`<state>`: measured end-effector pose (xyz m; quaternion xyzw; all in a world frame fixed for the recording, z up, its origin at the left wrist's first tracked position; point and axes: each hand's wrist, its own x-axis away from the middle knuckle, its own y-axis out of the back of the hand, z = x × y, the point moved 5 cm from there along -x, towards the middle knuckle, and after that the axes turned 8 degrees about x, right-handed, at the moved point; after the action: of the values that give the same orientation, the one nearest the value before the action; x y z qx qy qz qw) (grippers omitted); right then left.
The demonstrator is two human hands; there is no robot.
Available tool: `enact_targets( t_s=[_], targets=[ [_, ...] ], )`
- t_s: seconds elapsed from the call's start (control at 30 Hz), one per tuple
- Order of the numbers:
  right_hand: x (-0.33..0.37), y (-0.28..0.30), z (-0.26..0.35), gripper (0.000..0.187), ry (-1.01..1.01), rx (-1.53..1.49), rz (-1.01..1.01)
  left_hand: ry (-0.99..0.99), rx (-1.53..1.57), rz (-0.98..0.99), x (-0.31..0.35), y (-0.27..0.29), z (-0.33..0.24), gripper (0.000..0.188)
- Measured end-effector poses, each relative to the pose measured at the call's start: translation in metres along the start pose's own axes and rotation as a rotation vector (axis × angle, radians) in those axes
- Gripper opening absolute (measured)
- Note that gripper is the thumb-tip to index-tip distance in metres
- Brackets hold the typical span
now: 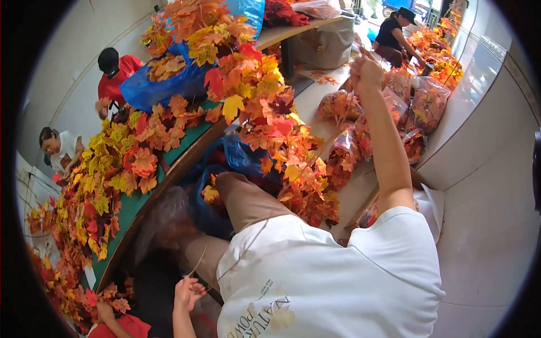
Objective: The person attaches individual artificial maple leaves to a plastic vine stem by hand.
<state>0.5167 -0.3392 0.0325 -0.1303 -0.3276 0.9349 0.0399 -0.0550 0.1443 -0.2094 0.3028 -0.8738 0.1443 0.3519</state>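
My right hand [366,72] is raised at the upper right, its fingers closed around a thin brown stem. Thin strands run from there toward an artificial maple leaf garland [282,127] of orange, red and yellow leaves. That garland spills from the table's edge past my knee. At the lower left, my left hand [187,293] has its fingers curled around a thin brown vine end [200,259], which loops up over my thigh. Whether both hands hold the same vine cannot be made out.
A green-topped table [132,211] heaped with leaves runs along the left, with people working beyond it. A blue plastic bag [163,84] lies on it. Clear bags of leaves [394,107] stand on the floor at right, beside a tiled wall [479,186]. Another person [394,39] sits farther back.
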Motion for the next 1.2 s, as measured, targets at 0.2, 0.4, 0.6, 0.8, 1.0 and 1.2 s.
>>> enact_targets(
  t_s=[0.2,0.4,0.6,0.8,1.0,1.2],
  targets=[
    [0.106,-0.131,-0.021,0.018,-0.038,-0.022,0.524,-0.195,-1.875,-0.528,0.033,-0.096,-0.133,0.043],
    [0.201,-0.252,-0.047,0.014,-0.005,0.045,0.742,-1.209,-0.642,0.471,0.094,-0.276,-0.222,0.04],
    [0.24,-0.29,-0.076,0.02,0.395,0.012,0.97,-0.93,0.019,0.464,0.067,-0.257,-0.223,0.019],
    [0.285,-0.257,-0.12,0.035,0.398,0.664,1.336,-1.028,-0.11,0.202,0.06,-0.218,-0.235,0.019],
    [0.279,-0.261,-0.141,0.016,-0.751,-0.02,1.002,-1.016,0.008,0.102,0.05,-0.168,-0.235,0.027],
    [0.237,-0.233,-0.152,0.013,-0.739,0.03,1.194,-0.823,0.561,0.658,0.078,-0.14,-0.232,0.026]
  ],
)
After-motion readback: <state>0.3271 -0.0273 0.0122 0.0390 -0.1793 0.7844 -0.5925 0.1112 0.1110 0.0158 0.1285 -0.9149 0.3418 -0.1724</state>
